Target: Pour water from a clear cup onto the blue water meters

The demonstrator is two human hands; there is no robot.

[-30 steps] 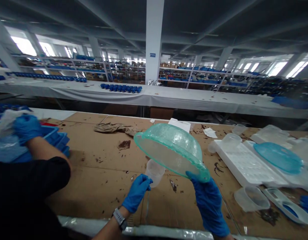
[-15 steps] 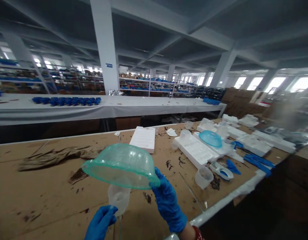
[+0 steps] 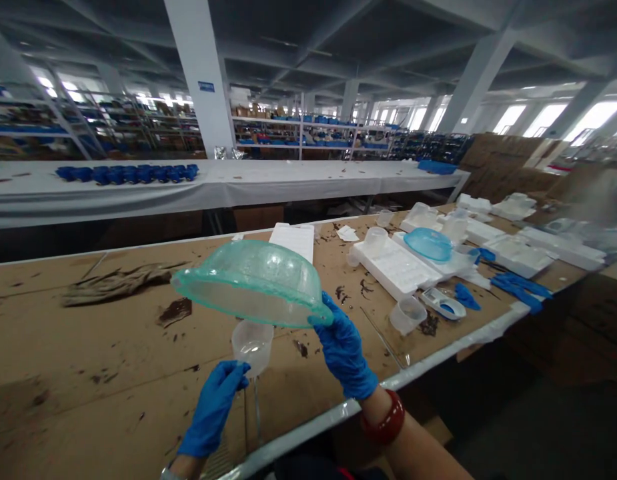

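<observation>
A translucent green plastic basin (image 3: 258, 277) is tipped with its opening downward, above the cardboard-covered table. My right hand (image 3: 344, 347), in a blue glove, is closed on the right end of its rim. Below the basin is a clear plastic cup (image 3: 253, 347), its mouth partly under the basin's lower edge. My left hand (image 3: 215, 403), also gloved in blue, pinches the cup's near left side. The inside of the basin shows only in part, and I cannot make out any liquid running from it.
To the right lie white foam trays (image 3: 395, 267), a blue basin (image 3: 428, 244), another clear cup (image 3: 408, 315) and blue gloves (image 3: 521, 285). A crumpled brown cloth (image 3: 121, 283) lies left. Dark stains mark the cardboard. Behind stands a white-covered table (image 3: 288, 177) with blue parts (image 3: 128, 173).
The view has tilted down, so both forearms show more and the table sits higher in the picture. Basin and cup stay in my hands; more of the cup's mouth shows now.
</observation>
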